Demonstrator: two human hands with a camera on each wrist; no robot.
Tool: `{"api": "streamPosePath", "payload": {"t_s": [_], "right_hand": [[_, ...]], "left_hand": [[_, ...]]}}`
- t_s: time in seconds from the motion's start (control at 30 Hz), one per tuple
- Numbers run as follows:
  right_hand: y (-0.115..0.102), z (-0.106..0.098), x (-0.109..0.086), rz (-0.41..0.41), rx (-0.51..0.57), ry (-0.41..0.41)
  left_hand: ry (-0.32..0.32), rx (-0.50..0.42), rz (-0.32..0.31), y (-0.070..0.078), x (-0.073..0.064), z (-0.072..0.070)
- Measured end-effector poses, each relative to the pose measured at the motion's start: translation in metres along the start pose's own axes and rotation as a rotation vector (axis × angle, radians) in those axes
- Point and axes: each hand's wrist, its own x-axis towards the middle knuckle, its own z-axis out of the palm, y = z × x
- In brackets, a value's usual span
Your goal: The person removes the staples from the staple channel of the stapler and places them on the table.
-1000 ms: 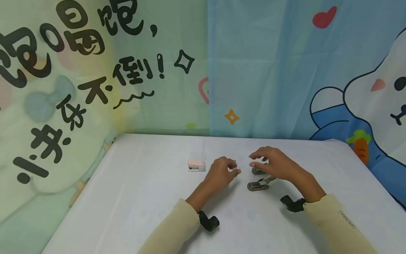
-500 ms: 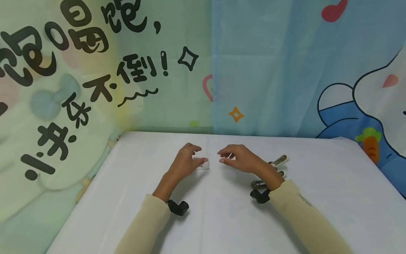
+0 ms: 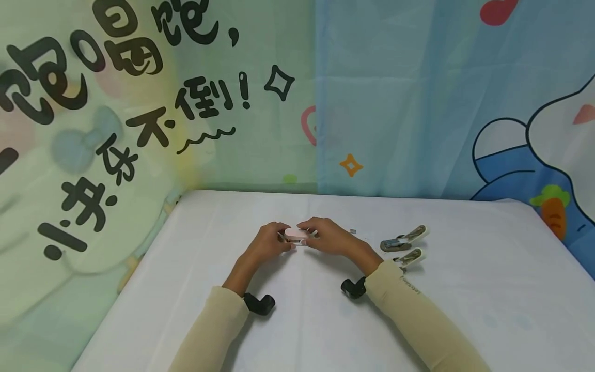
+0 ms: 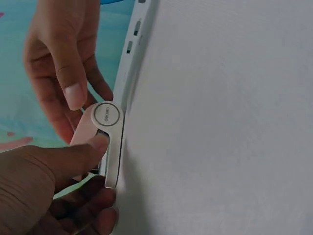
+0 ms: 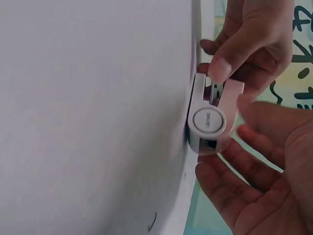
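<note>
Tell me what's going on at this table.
Someone is handling a pink-and-white stapler at the white table. The left hand grips one end, while the right hand curves about the other without an obvious grip. What look like a second stapler and a third stapler lie to the right, the latter partly behind the right sleeve.

The left hand (image 3: 268, 240) pinches one end of a pink stapler (image 3: 296, 234). The right hand (image 3: 331, 237) is at its other end. Two more staplers (image 3: 395, 244) lie beyond the right forearm.
</note>
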Motion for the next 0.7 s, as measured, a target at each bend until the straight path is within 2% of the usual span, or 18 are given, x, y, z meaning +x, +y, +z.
{"api": "streamPosePath", "payload": {"t_s": [0.2,0.37,0.7], "right_hand": [[-0.004,0.002,0.004,-0.001,-0.067,-0.012],[-0.002,0.001,0.005,0.023,-0.073,-0.024],[-0.002,0.000,-0.007,0.007,-0.113,-0.024]], "left_hand": [[-0.008,0.026,-0.017,-0.002,0.002,0.003],[-0.023,0.030,-0.029,-0.001,0.003,0.004],[-0.030,-0.047,0.069,0.009,0.000,0.013]]}}
